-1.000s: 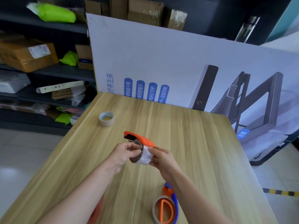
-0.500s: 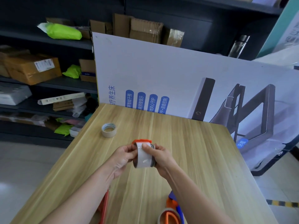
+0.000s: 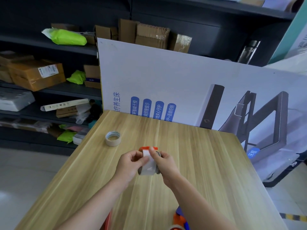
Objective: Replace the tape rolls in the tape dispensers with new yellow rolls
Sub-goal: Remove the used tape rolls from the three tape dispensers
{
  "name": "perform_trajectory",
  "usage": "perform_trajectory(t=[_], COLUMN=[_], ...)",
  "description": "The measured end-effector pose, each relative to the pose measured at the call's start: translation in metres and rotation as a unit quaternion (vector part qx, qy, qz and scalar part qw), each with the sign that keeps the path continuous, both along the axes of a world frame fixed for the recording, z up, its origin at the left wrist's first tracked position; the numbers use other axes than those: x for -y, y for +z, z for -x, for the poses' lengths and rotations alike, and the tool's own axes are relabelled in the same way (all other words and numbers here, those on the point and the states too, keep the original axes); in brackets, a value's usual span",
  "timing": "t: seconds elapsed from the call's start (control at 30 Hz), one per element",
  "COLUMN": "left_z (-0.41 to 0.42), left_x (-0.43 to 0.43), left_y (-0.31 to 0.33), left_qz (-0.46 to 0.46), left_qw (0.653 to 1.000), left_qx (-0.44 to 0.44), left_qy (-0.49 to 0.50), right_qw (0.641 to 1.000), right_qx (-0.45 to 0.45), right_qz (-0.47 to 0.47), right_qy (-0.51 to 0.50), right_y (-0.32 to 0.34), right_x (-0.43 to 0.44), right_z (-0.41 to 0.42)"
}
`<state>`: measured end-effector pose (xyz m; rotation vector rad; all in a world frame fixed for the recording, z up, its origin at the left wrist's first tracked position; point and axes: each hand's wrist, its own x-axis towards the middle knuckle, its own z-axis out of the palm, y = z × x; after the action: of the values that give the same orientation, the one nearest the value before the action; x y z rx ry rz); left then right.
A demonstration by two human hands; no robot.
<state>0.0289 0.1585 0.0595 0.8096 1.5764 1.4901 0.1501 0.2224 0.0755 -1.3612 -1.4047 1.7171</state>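
My left hand (image 3: 131, 161) and right hand (image 3: 163, 161) both grip the orange dispenser (image 3: 148, 148) and its roll (image 3: 149, 165); swapping remains unfinished, judging by the spare roll (image 3: 113, 138) near the table's (image 3: 207, 163) left edge.

Matt wood-grain table (image 3: 207, 163); glossy printed board (image 3: 166, 77); cardboard boxes (image 3: 35, 73).

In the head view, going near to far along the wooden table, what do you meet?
Orange-and-blue tape dispenser at the near edge → orange dispenser with pale tape roll held in both hands → loose beige tape roll → white printed board.
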Motion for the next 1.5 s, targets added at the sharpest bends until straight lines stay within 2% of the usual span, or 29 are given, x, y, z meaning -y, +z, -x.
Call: perform_trajectory(t=[0.07,0.17,0.4,0.63,0.87,1.07,1.2,1.33,1.5], left_z=[0.0,0.001,-0.001,-0.009,0.0,0.003,0.012,0.028,0.044], left_x=[-0.002,-0.001,0.004,0.008,0.012,0.005,-0.008,-0.033,-0.084], left_y=[-0.001,0.0,-0.002,-0.007,-0.013,-0.026,-0.037,-0.049,-0.073], left_qz=[0.002,-0.023,-0.016,0.012,0.061,0.084,0.107,0.133,0.183], left_qw=[0.994,0.97,0.918,0.921,0.922,0.967,0.976,0.961,0.923], left_qx=[-0.111,-0.241,-0.392,-0.388,-0.382,-0.239,-0.177,-0.237,-0.338], left_qy=[0.005,-0.016,-0.055,-0.021,-0.03,-0.002,0.072,0.052,0.001], right_qw=[0.999,0.998,0.997,0.997,0.995,0.997,0.995,0.992,0.987], right_qx=[0.042,0.058,0.079,0.058,0.021,0.039,0.058,0.063,0.064], right_qz=[0.001,-0.001,-0.006,0.046,0.097,0.057,0.059,0.073,0.097], right_qy=[-0.015,-0.018,0.002,-0.016,-0.033,-0.032,-0.06,-0.08,-0.109], right_y=[0.0,0.0,-0.003,-0.013,-0.024,-0.029,-0.038,-0.055,-0.083], right_x=[-0.006,-0.012,-0.016,-0.014,-0.017,-0.02,-0.028,-0.037,-0.055], right_z=[-0.001,-0.001,0.002,-0.004,-0.021,-0.023,-0.023,-0.019,-0.007])
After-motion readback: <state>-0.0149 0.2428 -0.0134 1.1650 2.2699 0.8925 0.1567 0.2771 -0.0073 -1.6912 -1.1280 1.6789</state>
